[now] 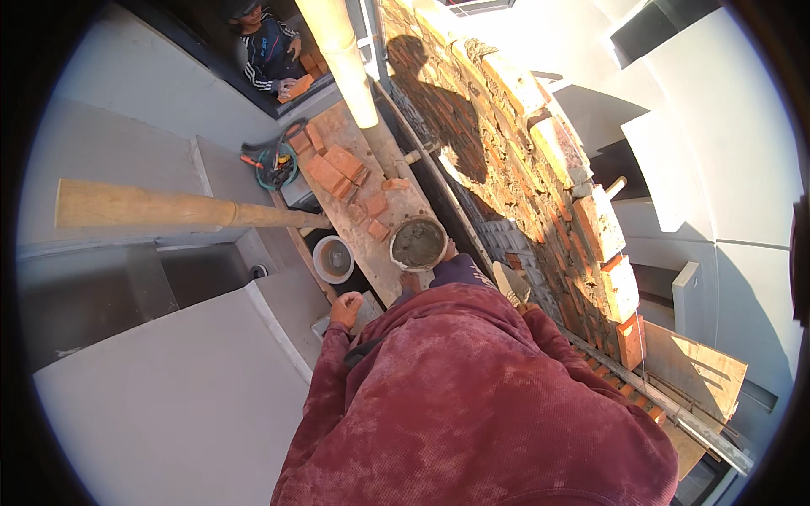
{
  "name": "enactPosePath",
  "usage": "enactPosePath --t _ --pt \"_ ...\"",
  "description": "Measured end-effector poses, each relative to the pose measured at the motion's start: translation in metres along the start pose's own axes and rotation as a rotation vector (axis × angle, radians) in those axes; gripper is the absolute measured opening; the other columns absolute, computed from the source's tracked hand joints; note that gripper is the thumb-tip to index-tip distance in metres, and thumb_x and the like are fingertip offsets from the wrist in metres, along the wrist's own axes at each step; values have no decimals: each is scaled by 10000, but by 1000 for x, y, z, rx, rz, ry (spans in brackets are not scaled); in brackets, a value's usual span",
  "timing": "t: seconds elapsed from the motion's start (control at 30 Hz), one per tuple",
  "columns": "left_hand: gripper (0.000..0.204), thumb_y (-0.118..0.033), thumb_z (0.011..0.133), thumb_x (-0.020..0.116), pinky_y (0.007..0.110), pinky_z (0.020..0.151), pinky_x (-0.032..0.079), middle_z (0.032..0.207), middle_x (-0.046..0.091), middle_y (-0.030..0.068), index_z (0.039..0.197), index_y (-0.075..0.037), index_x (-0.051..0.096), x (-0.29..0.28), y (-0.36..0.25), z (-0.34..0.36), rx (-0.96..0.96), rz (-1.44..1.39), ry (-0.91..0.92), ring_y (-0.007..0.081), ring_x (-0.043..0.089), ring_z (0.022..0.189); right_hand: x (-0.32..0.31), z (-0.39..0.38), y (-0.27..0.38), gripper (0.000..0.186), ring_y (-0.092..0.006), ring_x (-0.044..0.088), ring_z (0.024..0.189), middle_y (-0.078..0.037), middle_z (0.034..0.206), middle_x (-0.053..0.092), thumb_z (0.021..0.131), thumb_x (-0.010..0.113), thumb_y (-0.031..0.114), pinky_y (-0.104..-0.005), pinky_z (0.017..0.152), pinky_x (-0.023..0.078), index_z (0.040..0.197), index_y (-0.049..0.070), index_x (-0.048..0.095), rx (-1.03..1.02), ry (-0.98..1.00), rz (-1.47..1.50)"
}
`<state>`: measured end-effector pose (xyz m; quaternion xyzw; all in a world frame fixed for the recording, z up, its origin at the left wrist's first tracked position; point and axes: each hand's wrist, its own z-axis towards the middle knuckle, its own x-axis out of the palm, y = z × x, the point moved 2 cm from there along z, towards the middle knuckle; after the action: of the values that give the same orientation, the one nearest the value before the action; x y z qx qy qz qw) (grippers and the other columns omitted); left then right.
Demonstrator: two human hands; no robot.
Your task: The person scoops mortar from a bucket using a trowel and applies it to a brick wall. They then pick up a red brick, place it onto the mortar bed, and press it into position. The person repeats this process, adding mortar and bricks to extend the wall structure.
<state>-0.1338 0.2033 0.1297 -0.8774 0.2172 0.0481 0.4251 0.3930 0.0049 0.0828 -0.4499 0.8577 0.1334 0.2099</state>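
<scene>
At the right of my body a trowel [510, 285] with a pale, mortar-smeared blade points away from me. My right hand [527, 309] is closed on its handle, mostly hidden by the maroon sleeve. My left hand [344, 310] hangs by my left side with its fingers curled in; nothing shows in it. Before my feet stands a round bucket of grey mortar [418, 243] on the plank platform [384, 277]. Left of it sits a white bucket [333, 259] with grey contents. Several orange bricks [337, 171], some broken, lie farther along the planks.
A partly built brick wall [540, 181] runs along my right, a string line beside its outer edge. Bamboo poles [177, 207] cross at the left and ahead. A basket of tools [276, 167] stands beyond the planks. Another person [272, 51] at an opening touches a brick [295, 88].
</scene>
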Motion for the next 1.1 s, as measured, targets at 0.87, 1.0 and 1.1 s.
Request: enactPosePath --t 0.87,1.0,1.1 --pt "370 -332 879 621 323 807 489 943 695 100 1071 -21 675 97 6 -44 -204 -20 -183 191 644 870 -180 141 66 497 -352 577 1120 -171 1193 627 944 444 468 -401 935 457 1219 83 596 -180 124 -164" --pt "377 -320 876 625 304 837 482 977 694 108 1080 -7 672 70 21 -43 -246 -168 -329 184 641 930 -188 151 88 552 -378 521 1196 -205 1297 545 918 519 455 -449 974 448 1354 119 474 -380 163 -591" --pt "379 -318 879 617 299 828 483 975 692 109 1091 -8 670 59 21 -50 -247 -203 -302 181 642 937 -197 135 121 566 -363 439 1278 -187 1351 492 887 567 451 -460 1054 370 1329 106 495 -385 181 -695"
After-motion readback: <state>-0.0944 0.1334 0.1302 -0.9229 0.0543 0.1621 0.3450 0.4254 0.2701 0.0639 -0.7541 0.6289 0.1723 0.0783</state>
